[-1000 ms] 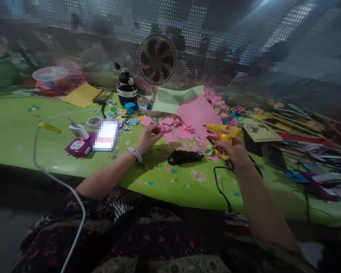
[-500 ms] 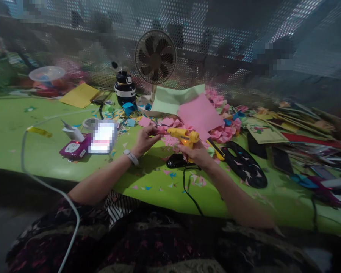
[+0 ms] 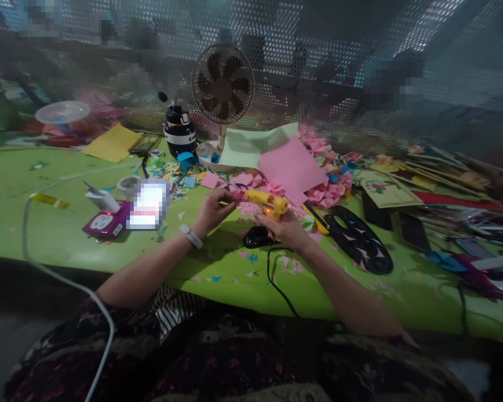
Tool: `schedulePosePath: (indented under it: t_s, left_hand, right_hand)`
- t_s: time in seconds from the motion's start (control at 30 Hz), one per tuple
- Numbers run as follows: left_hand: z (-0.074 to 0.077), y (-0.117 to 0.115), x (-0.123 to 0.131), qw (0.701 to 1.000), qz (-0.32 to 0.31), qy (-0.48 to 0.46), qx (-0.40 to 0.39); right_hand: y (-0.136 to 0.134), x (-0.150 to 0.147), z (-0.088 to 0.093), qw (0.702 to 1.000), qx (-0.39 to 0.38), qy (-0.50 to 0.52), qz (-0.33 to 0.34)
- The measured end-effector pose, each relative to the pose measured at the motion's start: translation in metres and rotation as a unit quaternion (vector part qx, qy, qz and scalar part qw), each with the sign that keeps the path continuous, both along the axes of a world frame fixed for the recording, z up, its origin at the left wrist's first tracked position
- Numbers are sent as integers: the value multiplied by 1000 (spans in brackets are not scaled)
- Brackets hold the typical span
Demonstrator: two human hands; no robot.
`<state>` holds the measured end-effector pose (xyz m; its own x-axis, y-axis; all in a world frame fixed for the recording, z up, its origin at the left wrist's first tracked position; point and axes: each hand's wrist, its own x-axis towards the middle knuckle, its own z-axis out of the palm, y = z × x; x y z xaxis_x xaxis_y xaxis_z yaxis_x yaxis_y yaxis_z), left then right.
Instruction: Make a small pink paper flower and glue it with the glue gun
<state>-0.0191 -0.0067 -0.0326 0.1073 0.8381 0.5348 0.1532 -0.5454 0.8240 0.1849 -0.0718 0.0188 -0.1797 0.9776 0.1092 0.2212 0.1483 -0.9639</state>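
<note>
My right hand [image 3: 283,228] is closed round the handle of a yellow hot glue gun [image 3: 266,202], which has a small orange light glowing on its side. The gun's nozzle points left, towards my left hand [image 3: 216,211]. Between the fingertips of that hand is a small pink paper piece [image 3: 236,195], right at the nozzle; its exact shape is too small to make out. Pink folded paper pieces [image 3: 251,209] lie behind and below the gun. A black computer mouse [image 3: 257,237] sits on the table just under my right hand.
On the green table [image 3: 151,258] stand a fan [image 3: 223,84], a dark jug [image 3: 179,134] and a purple power socket [image 3: 104,224] beside a lit phone [image 3: 147,205]. Pink paper sheets [image 3: 291,167], a black oval palette [image 3: 358,240] and paper scraps lie around. A white cable [image 3: 62,280] hangs at left.
The glue gun has shifted slightly left and its nozzle has come closer to my left fingertips. The pink piece is now more hidden by the fingers. The whole view has moved a little.
</note>
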Motion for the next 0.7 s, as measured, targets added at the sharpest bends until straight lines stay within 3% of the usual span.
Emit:
schedulePosePath:
  t_s: [0.27,0.7]
  left_hand:
    - [8,-7,1,1000,-1,-18,-10]
    - [5,-7,2,1000,6,-17,22]
  right_hand:
    - [0,-2,-7,1000,7,13,0]
    - [-1,1,-9,999,30,-25,-14]
